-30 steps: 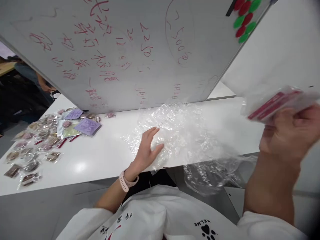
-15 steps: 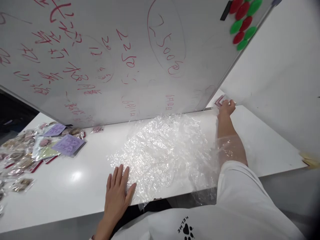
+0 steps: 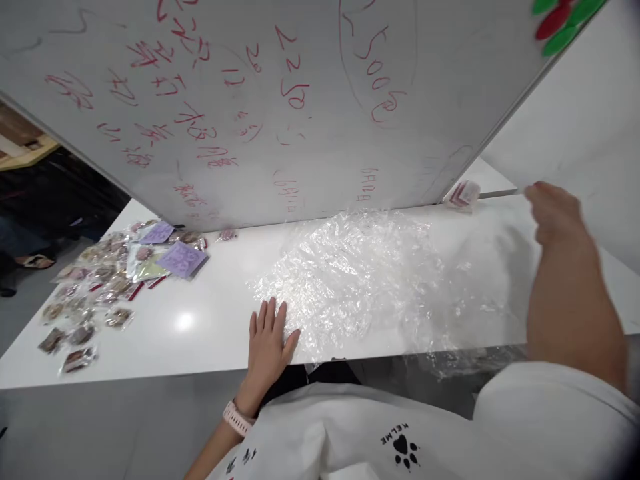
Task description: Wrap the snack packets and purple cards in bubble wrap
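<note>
Your bench (image 3: pixel 165 347) carries the crumpled film (image 3: pixel 350 273). Your hands are well apart, fingers unfolded: the left hand (image 3: pixel 269 345) lies flat at the film's edge; the right hand (image 3: pixel 560 215), blurred, is near the packet (image 3: pixel 464 195) at the back.

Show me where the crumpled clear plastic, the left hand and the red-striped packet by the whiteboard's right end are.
Crumpled clear plastic (image 3: pixel 357 270): head view, its crinkled middle.
Left hand (image 3: pixel 267 348): head view, back of the hand.
Red-striped packet (image 3: pixel 464 195): head view, middle of its visible face.

The whiteboard (image 3: pixel 325 157) bears red "2250" and, probably, a ringed "2500"; the shirt (image 3: pixel 355 427) reads "KELME".
</note>
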Demonstrator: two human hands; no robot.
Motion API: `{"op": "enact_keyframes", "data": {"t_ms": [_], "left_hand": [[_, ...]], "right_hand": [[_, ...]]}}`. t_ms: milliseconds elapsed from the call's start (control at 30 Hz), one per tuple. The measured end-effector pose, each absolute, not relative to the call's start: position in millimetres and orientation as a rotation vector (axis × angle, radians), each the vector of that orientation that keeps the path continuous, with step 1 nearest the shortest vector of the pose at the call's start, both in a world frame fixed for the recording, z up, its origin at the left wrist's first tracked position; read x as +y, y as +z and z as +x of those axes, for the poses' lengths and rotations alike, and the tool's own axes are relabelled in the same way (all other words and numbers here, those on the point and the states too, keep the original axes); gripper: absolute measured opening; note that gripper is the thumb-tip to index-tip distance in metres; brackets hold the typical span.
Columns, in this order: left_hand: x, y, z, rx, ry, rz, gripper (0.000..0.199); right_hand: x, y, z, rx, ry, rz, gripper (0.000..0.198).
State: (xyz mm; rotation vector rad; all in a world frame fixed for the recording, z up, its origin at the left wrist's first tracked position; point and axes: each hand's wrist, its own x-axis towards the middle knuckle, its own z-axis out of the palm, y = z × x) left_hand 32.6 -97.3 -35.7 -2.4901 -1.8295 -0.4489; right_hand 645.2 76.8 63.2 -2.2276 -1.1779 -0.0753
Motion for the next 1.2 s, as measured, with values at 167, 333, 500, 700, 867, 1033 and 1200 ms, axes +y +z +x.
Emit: {"op": "enact_keyframes", "data": {"t_ms": [167, 333, 500, 700, 867, 1033, 1200], "left_hand": [[-97.7, -41.1, 32.0, -1.854, -0.476, -2.501, 0.067], [-91.7, -46.2, 30.0, -1.827, -0.407, -2.596, 0.067], [-89.4, -42.8, 28.1, -1.813, -0.338, -2.636, 0.069], [-92.2, -41.0, 25.6, -1.776, -0.379, -2.658, 0.068], [-92.4, -42.3, 24.6, -1.773, -0.414, -2.666, 0.068], [-93.2, -41.7, 24.7, -1.776, -0.392, -2.657, 0.068], [-90.1, -41.2, 27.1, -1.774, -0.336, -2.673, 0.066]], "right_hand": [[-72.4, 31.9, 523.8, -1.428, 0.213, -1.896, 0.061], [-131.5, -43.8, 363.6, -1.704, 0.125, -2.091, 0.061], [-121.8, -56.2, 340.6, -1.720, -0.032, -2.294, 0.063], [-121.8, -55.2, 348.4, -1.731, -0.029, -2.369, 0.065], [-120.9, -58.1, 347.4, -1.750, -0.048, -2.395, 0.065], [-121.4, -61.1, 347.5, -1.711, -0.043, -2.358, 0.064], [-114.3, -69.8, 374.5, -1.551, 0.043, -2.199, 0.052]]}}
